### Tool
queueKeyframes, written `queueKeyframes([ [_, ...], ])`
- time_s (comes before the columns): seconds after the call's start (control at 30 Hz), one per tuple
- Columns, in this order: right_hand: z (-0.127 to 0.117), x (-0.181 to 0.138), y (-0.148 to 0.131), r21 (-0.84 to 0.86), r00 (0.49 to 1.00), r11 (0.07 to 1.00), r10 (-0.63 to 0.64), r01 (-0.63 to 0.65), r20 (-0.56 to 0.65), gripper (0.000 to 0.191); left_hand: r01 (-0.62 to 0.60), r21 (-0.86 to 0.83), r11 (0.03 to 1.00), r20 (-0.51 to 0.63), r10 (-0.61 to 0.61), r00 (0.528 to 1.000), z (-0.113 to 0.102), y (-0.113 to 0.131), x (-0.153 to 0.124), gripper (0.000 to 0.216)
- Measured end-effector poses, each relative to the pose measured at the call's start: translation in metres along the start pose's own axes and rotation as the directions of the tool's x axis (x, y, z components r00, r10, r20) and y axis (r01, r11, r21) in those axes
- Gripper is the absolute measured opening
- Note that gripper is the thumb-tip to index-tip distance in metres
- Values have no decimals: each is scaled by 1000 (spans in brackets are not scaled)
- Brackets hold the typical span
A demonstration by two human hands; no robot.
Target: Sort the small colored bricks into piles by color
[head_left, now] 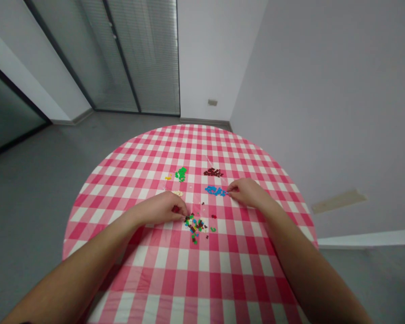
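My left hand (164, 208) has its thumb and fingers closed together at the left edge of a mixed pile of small coloured pieces (196, 225). Whatever sits in that pinch is too small to name. At the right end of a pile of blue pieces (215, 191), my right hand (245, 191) is also closed in a pinch. Blue shows right by its fingertips, but I cannot tell if a piece is held. Dark brown pieces (213, 172) lie behind the blue ones. Green pieces (181, 173) and a few yellow pieces (168, 177) lie further left. Cream pieces (178, 193) are partly hidden behind my left hand.
The round table wears a red-and-white checked cloth (219, 283). A few loose pieces, among them a red one (213, 216), lie around the mixed pile. Beyond the table are a wall (317, 99) on the right and glass panels (145, 54) at the back.
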State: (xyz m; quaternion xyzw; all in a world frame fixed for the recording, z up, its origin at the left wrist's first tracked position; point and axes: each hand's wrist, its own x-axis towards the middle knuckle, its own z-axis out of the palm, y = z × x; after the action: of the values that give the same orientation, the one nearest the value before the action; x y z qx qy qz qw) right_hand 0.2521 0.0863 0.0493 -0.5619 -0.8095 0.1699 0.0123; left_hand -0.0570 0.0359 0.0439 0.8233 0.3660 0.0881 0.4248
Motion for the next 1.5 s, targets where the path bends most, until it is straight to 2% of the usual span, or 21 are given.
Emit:
queueKeyframes([
  [0.17, 5, 2, -1, 27, 997, 999, -32, 34, -66, 19, 2, 26, 1000, -17, -1, 1000, 1, -8, 0, 15],
  [0.33, 9, 4, -4, 7, 997, 1000, -25, 26, -76, 20, -13, -3, 1000, -44, 12, 999, -3, -4, -2, 11],
  [0.5, 10, 4, -6, 11, 997, 999, -34, 35, -65, 18, -71, 93, 993, 25, 69, 997, -3, 6, -1, 15],
  [0.63, 8, 3, -10, 20, 993, 999, -23, 25, -116, 12, -127, 131, 983, 53, 121, 991, 2, 15, 1, 18],
  [0.8, 6, 1, -14, 59, 982, 997, -38, 50, -187, 12, -150, 149, 977, -25, 156, 987, 9, 22, 7, 23],
  [1.0, 5, 2, -15, 98, 971, 991, -64, 88, -229, 14, -220, 149, 964, -51, 230, 972, 16, 11, 12, 27],
  [1.1, 7, 3, -14, 98, 967, 990, -77, 104, -242, 13, -214, 133, 968, -50, 223, 974, 16, 10, 12, 23],
  [1.23, 9, 3, -14, 102, 974, 985, -114, 136, -196, 12, -184, 91, 979, -33, 188, 982, 16, 13, 13, 18],
  [1.5, 11, 5, -12, 123, 973, 980, -132, 157, -187, 11, -160, 47, 986, -76, 163, 984, 19, 6, 15, 24],
])
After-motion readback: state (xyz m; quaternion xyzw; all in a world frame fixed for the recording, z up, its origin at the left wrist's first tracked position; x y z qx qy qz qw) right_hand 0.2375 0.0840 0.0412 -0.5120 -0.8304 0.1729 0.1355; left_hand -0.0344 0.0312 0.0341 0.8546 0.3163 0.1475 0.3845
